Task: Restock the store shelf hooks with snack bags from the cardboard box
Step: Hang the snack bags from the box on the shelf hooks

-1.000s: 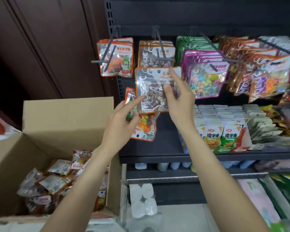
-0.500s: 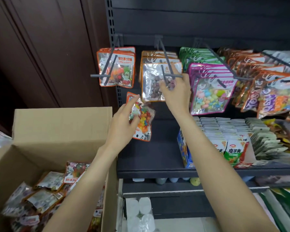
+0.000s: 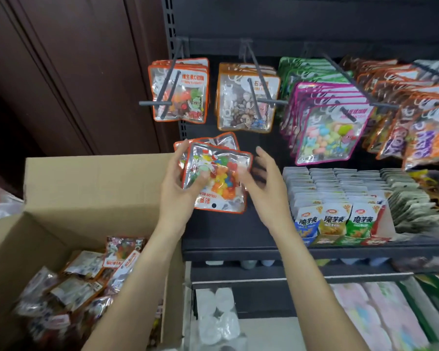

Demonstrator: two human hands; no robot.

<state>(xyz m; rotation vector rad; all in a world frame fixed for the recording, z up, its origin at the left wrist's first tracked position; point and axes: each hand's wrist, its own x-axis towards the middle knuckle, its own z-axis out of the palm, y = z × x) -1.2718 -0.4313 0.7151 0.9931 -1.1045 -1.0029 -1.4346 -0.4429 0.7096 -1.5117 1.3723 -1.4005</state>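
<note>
Orange-edged gummy bags (image 3: 218,178) gripped by left hand (image 3: 180,191); right hand (image 3: 266,188) spread beside.

snack bags (image 3: 217,178): clear, orange-edged, upside down, in hand | cardboard box (image 3: 91,183): open, part-filled | hooks (image 3: 257,79): stocked

One view only: head cam, wide-angle, worn by the person, facing fwd & slightly down at close range. Dark metal store shelf w/ peg hooks (image 3: 254,72) fills centre and right; open brown cardboard box (image 3: 91,183) sits lower left. Both forearms enter from the bottom edge. Straight lines bow near the frame edges.
</note>
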